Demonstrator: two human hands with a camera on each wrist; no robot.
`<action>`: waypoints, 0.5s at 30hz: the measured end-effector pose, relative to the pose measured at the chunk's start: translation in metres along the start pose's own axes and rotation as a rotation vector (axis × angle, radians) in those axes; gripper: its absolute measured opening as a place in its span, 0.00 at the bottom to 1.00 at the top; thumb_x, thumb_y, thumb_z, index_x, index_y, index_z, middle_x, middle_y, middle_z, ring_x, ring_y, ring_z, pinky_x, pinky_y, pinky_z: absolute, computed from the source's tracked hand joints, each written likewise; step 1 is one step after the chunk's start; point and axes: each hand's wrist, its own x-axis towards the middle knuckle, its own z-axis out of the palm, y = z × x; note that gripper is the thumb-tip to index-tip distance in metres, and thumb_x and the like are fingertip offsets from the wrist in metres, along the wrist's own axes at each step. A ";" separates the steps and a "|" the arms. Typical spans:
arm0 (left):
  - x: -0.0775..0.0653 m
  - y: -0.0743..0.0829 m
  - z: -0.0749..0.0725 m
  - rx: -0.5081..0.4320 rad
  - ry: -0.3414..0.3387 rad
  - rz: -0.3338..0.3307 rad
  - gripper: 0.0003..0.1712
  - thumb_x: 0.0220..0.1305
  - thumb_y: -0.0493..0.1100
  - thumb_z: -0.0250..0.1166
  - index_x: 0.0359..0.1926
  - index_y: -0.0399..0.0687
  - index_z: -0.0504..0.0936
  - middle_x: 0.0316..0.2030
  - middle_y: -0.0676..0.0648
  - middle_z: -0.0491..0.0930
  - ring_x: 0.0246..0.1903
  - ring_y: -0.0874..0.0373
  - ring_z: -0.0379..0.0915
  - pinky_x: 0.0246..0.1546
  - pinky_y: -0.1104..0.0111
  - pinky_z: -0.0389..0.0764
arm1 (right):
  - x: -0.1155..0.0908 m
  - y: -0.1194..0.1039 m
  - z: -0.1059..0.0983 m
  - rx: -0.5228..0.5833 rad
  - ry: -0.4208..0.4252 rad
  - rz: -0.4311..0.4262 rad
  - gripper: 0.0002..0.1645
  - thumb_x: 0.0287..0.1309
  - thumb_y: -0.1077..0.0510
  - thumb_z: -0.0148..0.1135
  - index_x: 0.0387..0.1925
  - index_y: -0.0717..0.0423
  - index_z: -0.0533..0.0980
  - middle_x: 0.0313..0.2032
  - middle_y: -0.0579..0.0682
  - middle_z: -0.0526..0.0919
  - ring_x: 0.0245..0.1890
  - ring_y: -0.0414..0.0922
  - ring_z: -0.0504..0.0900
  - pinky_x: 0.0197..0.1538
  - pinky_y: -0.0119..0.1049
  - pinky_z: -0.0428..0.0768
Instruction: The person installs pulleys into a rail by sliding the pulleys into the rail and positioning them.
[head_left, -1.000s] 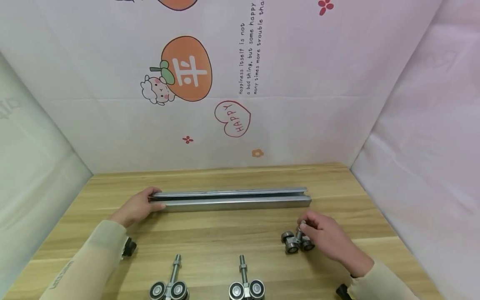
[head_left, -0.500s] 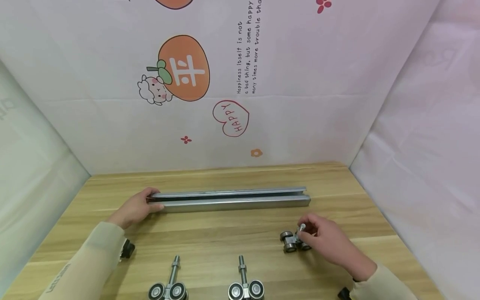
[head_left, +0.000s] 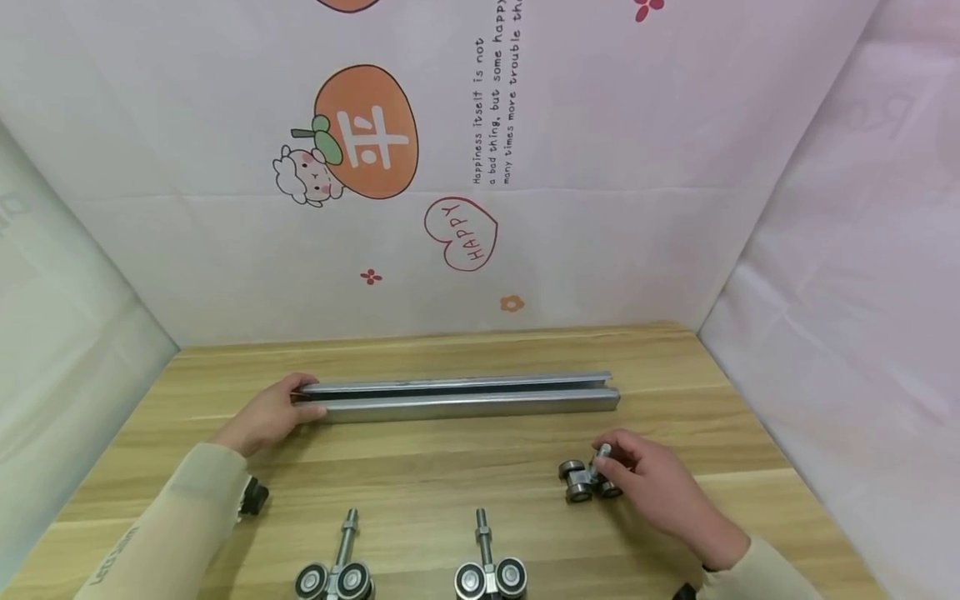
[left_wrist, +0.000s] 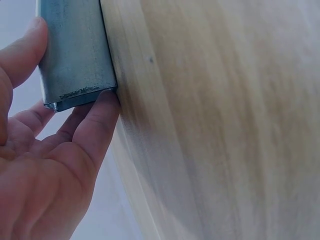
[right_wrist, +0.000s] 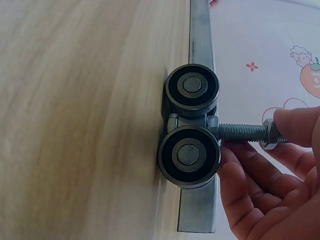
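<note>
A steel channel rail (head_left: 465,408) lies across the table, its slot facing up. My left hand (head_left: 266,417) grips the rail's left end, thumb on the near side and fingers at the far side and end; the left wrist view shows the thumb and fingers about the rail end (left_wrist: 75,55). In front of the rail's right end, a four-wheeled roller trolley (head_left: 576,483) rests on the table with its bolt pointing up. My right hand (head_left: 663,492) pinches that bolt, and in the right wrist view the thumb lies by the nut (right_wrist: 270,134).
Two more roller trolleys stand at the near edge of the view, a left one (head_left: 333,581) and a middle one (head_left: 491,578), both with bolts upward. White printed cloth (head_left: 585,167) closes off the back and sides of the wooden table (head_left: 420,475).
My right thumb and fingers have shifted slightly on the bolt, whose tip now shows above them. The trolley has tilted or turned a little. My left hand and the rail stay put.
</note>
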 end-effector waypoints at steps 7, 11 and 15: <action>0.001 0.000 -0.001 0.001 0.002 -0.006 0.35 0.68 0.52 0.67 0.66 0.36 0.67 0.60 0.31 0.71 0.55 0.37 0.69 0.54 0.44 0.69 | -0.001 -0.001 0.000 0.036 0.010 0.037 0.12 0.69 0.53 0.62 0.50 0.50 0.82 0.37 0.40 0.82 0.37 0.41 0.78 0.37 0.37 0.77; 0.001 0.000 -0.001 0.001 0.006 -0.008 0.34 0.68 0.51 0.66 0.66 0.36 0.66 0.60 0.30 0.71 0.55 0.37 0.69 0.54 0.44 0.69 | -0.001 0.000 0.000 0.032 0.024 0.032 0.11 0.68 0.55 0.62 0.49 0.51 0.82 0.38 0.40 0.83 0.38 0.42 0.78 0.38 0.38 0.77; 0.001 0.000 0.000 0.001 0.009 -0.012 0.34 0.68 0.50 0.67 0.66 0.36 0.67 0.60 0.30 0.71 0.55 0.37 0.69 0.54 0.44 0.69 | -0.001 0.001 -0.001 0.010 0.037 0.018 0.10 0.69 0.55 0.61 0.48 0.50 0.82 0.40 0.41 0.83 0.39 0.42 0.78 0.39 0.39 0.77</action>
